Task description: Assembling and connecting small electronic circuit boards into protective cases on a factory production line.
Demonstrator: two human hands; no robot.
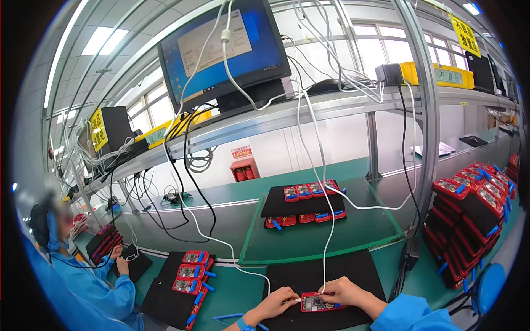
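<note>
A circuit board in a red case (314, 303) lies on a black foam mat (353, 270) between my hands. My left hand (276, 303) is closed in a pinch on a white cable plug (298, 300) at the board's left edge. Whether the plug is fully seated I cannot tell. My right hand (348, 291) is closed over the board's upper right edge, its fingertips on the end of a second white cable (326, 259) hanging from above. The fingers hide that cable's tip.
Black trays with red-cased boards lie left (189, 271), ahead on a green mat (301, 191) and stacked high at right (458, 231). A shelf with a monitor (221, 49) and dangling cables crosses above. A co-worker in a blue sleeve (99, 292) works at left.
</note>
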